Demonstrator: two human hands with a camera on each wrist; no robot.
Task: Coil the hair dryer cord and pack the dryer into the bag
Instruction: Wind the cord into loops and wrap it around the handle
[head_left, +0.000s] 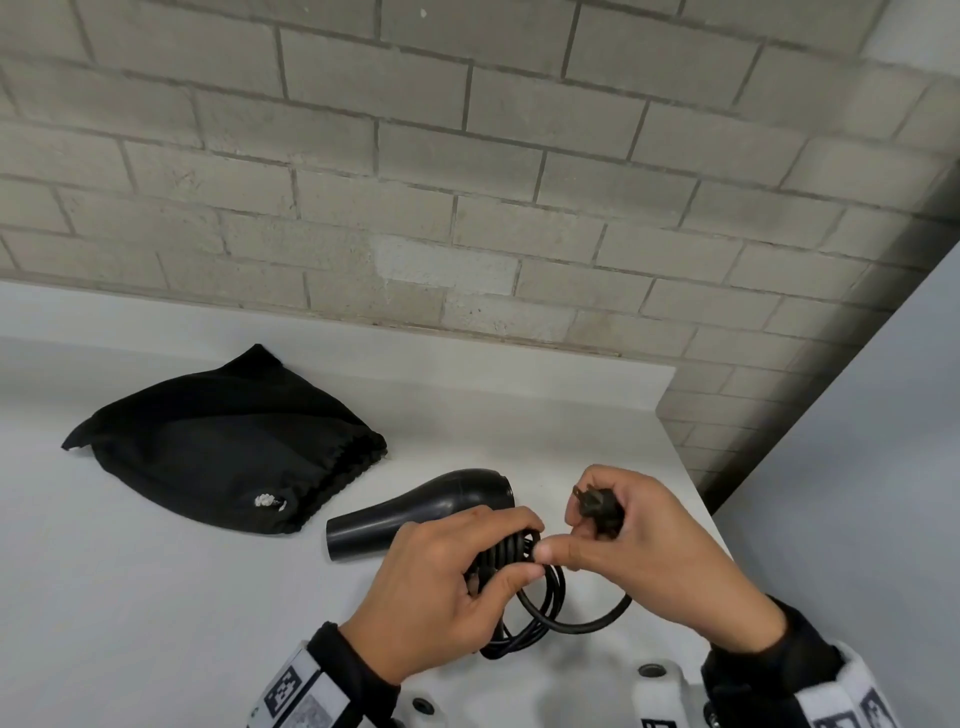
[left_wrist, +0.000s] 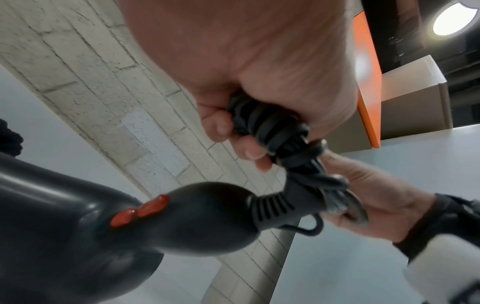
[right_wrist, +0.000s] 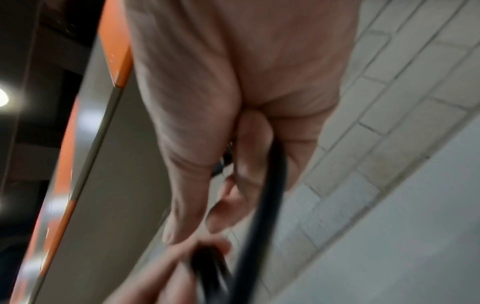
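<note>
A black hair dryer (head_left: 431, 506) lies on the white table (head_left: 156, 597), its barrel pointing left; its handle with red switches (left_wrist: 140, 211) fills the left wrist view. My left hand (head_left: 441, 587) grips a tight bundle of coiled black cord (head_left: 506, 553) over the dryer's handle. Loose loops of cord (head_left: 566, 618) hang below toward the table. My right hand (head_left: 639, 540) holds the plug (head_left: 595, 506) in curled fingers, its thumb touching the bundle. A black drawstring bag (head_left: 228, 447) lies flat behind and left of the dryer.
A grey brick wall (head_left: 467, 182) stands behind the table. The table's right edge (head_left: 696, 499) runs close to my right hand. A white device with round holes (head_left: 649, 675) sits at the near edge between my wrists.
</note>
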